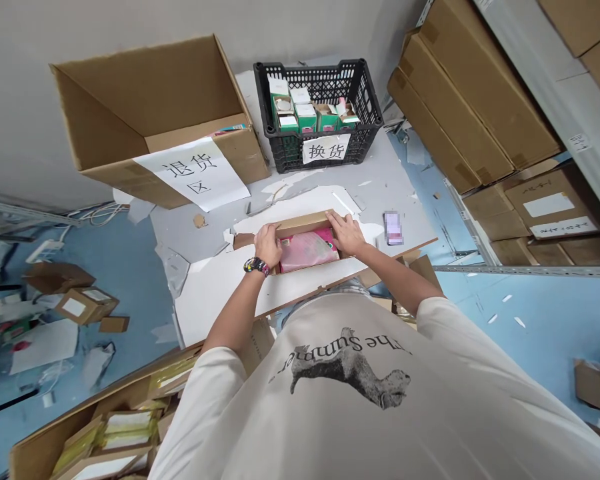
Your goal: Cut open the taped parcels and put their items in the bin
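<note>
An open cardboard box (300, 221) lies on the white-topped table (205, 293) in front of me, with a pink package (307, 251) inside it. My left hand (269, 247), below which a dark patterned watch (257, 266) is worn, has its fingers bent over the box's left end. At the right end, my right hand (347, 233) rests with fingers spread on the far edge and flap. Whether the left fingertips pinch the cardboard is hard to see.
Behind stand a large open carton (180, 100) with a paper sign and a black crate (325, 143) holding several green-and-white boxes. A phone (393, 228) lies right of the box. Shelves with cartons (480, 87) rise at right; a carton of taped parcels (130, 427) is lower left.
</note>
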The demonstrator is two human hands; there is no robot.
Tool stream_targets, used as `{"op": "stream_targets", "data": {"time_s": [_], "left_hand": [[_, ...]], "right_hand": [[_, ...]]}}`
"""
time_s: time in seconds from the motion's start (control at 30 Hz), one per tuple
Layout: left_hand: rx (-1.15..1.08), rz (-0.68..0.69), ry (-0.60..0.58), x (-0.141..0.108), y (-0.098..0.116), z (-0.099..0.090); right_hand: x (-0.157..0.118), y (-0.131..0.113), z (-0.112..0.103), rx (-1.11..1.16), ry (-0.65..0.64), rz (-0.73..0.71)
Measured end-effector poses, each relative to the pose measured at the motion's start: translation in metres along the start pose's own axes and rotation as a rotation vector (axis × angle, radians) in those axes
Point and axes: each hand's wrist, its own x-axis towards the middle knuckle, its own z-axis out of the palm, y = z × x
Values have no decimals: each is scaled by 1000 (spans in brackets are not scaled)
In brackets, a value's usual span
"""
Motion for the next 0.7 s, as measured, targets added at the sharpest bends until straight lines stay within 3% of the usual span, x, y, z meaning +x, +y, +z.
{"op": "stream_targets", "data": {"time_s": [0.13, 0.43, 0.6, 0.7], "left_hand": [[-95, -54, 24, 4, -7, 10], [-297, -161, 144, 1, -18, 26], [-395, -218, 164, 2, -20, 33], [-369, -172, 194, 0, -20, 33]], "right_hand": [[8, 1, 14, 90, 65, 54], [23, 8, 40, 570, 256, 136], [12, 7, 38, 623, 247, 153], [-9, 12, 37, 611, 146, 87]]}}
